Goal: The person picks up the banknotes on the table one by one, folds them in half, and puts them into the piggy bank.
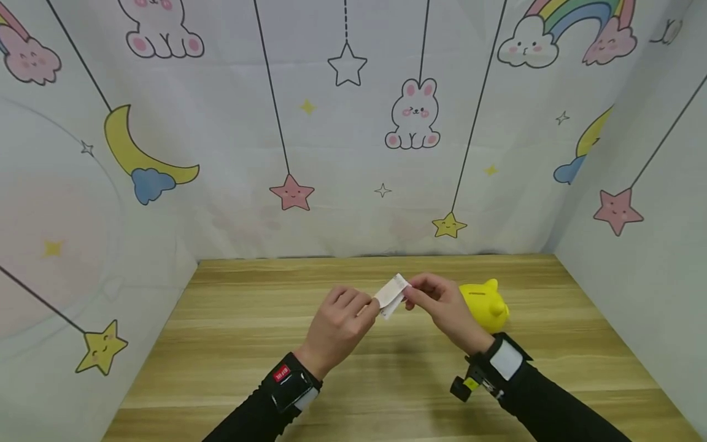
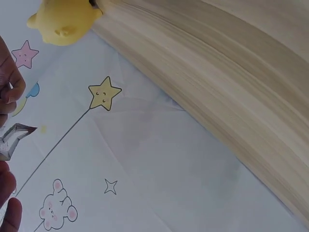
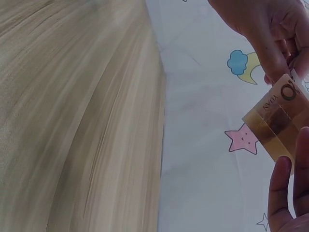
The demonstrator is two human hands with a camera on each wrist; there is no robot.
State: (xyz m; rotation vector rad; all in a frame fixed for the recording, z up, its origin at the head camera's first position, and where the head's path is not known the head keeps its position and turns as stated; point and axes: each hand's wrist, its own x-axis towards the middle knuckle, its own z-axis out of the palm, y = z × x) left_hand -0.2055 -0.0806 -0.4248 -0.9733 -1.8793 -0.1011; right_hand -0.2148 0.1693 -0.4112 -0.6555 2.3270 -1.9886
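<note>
A folded banknote [image 1: 391,293] is held in the air above the wooden table [image 1: 243,344], spanning both hands. My left hand [image 1: 343,319] pinches its left end. At the opposite end, my right hand [image 1: 442,301] grips it between thumb and fingers. In the right wrist view the banknote [image 3: 280,118] shows the printed word YUAN and crease lines. Only a small piece of the banknote [image 2: 13,140] appears in the left wrist view, by the left edge. Just behind my right hand stands a yellow piggy bank [image 1: 486,304] with a slot in its top, partly covered by that hand.
White cloth walls [image 1: 353,153] printed with stars, rabbits and moons close off the back and both sides of the table. The piggy bank [image 2: 63,19] shows at the upper left of the left wrist view. Each wrist wears a black strap, the right one [image 1: 499,362] carrying a small camera.
</note>
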